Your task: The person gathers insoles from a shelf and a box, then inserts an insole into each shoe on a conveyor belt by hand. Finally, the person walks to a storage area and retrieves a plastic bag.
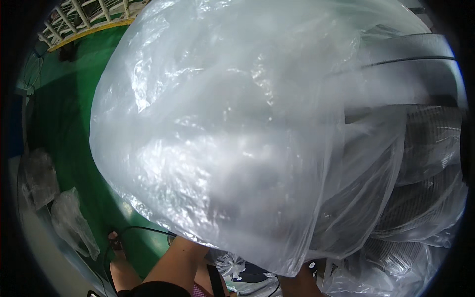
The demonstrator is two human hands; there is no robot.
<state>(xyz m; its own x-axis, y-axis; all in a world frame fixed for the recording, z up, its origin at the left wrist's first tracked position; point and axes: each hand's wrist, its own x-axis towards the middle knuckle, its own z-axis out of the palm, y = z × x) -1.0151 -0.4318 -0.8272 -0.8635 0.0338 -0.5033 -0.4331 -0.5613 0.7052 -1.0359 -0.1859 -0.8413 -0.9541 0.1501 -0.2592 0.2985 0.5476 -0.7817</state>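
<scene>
A large, puffed-up clear plastic bag (208, 109) fills most of the head view and shines with reflections. My left forearm (180, 260) comes up from the lower edge and passes behind the bag's lower rim. Further right, my right forearm (299, 286) also disappears under that rim. Both hands are hidden by the plastic, so their fingers do not show. A blurred dark patch shows through the bag's lower middle; I cannot make out what it is. A smooth light-grey curved piece (410, 79) lies beside the bag at the upper right.
Several grille-like grey ribbed things (430, 141) in clear plastic are piled at the right. Loose plastic bags (71, 222) lie at the left. A white railing (81, 17) with a yellow base borders the green floor (69, 109). A sandalled foot (115, 242) is near a black cable (143, 228).
</scene>
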